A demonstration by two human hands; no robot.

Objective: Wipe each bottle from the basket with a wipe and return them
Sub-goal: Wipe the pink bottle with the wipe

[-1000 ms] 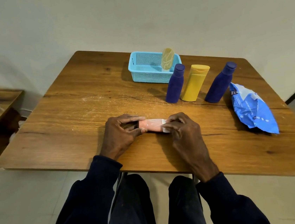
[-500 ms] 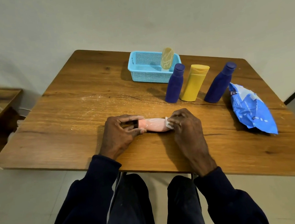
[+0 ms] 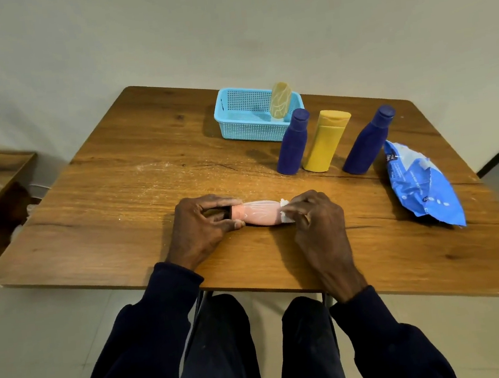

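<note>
Your right hand (image 3: 313, 215), fingers pinching the white wipe (image 3: 285, 209), has slid to the base of the pink plastic bottle (image 3: 260, 213) lying near the tabletop's front edge, left hand (image 3: 202, 222) gripping its cap end, so this bottle's pass looks nearly finished.

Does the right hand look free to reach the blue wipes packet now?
Probably not yet: the right hand is pressing a white wipe on the pink bottle. The blue wipes packet lies unobstructed to its right.

Soft, even indoor light, faint shadows; edges bend, perhaps slightly blurred.
</note>
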